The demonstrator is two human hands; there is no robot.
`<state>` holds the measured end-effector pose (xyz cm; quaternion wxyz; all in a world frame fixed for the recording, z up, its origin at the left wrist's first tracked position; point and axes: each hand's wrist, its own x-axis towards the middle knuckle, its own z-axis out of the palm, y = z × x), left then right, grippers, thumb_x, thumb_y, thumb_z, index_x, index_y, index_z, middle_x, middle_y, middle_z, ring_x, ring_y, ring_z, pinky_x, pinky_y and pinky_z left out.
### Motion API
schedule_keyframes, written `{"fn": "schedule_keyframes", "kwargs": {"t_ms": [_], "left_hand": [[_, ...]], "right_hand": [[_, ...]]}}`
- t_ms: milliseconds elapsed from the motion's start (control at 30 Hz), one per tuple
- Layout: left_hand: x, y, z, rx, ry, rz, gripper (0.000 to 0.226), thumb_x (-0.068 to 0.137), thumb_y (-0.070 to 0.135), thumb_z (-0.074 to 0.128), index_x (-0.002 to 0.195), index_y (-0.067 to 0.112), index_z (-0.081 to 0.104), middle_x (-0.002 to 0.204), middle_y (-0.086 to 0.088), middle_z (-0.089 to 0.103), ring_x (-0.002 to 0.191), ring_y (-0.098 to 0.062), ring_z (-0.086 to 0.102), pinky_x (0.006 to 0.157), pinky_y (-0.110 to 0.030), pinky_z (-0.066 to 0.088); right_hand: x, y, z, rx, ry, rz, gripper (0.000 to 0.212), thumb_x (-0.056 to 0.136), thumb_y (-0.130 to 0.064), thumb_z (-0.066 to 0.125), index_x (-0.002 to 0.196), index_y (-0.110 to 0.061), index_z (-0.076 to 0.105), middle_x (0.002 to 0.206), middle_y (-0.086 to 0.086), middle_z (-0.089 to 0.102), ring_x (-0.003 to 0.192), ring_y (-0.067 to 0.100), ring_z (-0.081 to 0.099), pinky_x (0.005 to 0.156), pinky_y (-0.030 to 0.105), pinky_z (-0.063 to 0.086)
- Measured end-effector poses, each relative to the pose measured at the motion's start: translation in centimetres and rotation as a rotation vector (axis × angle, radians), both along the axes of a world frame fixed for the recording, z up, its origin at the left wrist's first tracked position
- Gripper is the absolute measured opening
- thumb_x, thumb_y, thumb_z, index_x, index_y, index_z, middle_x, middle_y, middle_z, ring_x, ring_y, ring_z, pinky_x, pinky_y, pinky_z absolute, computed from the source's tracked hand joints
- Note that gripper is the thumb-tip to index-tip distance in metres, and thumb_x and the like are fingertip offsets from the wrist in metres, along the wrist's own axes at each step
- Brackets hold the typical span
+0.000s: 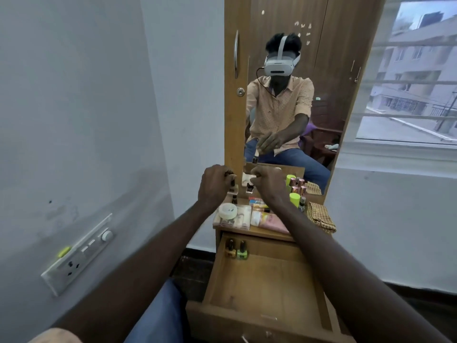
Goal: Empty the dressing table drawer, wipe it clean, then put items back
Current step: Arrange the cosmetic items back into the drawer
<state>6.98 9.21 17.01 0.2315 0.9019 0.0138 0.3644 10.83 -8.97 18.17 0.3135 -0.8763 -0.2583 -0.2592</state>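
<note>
wooden drawer (267, 288) pulled open, two bottles (242, 251) inside

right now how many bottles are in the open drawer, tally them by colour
yellow bottle: 1
green bottle: 1
total: 2

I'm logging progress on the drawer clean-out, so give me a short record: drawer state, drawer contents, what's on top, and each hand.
drawer: pulled open
drawer contents: yellow nail polish bottle and green nail polish bottle, upright, back left corner
tabletop: round white jar, pink tube, checked cloth, lime-green bottle
left hand: grips a small dark bottle near the mirror
right hand: fingers curled near the mirror; what they hold is unclear
</note>
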Motion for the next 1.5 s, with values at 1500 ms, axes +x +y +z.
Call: {"fn": "schedule_keyframes", "kwargs": {"t_ms": [1500], "left_hand": [[-5.9,-1.8,-18.3,0.044,0.407,0.137,0.013,0.096,0.042,0.067,0.098,0.033,0.076,0.094,0.010,0.074,0.097,-0.016,0.060,0.089,-0.041,0.035]], "right_hand": [[-7.0,0.7,-19.0,-0.190,0.326,0.001,0.011,0.088,-0.005,0.072,0.094,-0.014,0.076,0.099,0.003,0.063,0.080,0.018,0.059,0.059,0.027,0.040]]}}
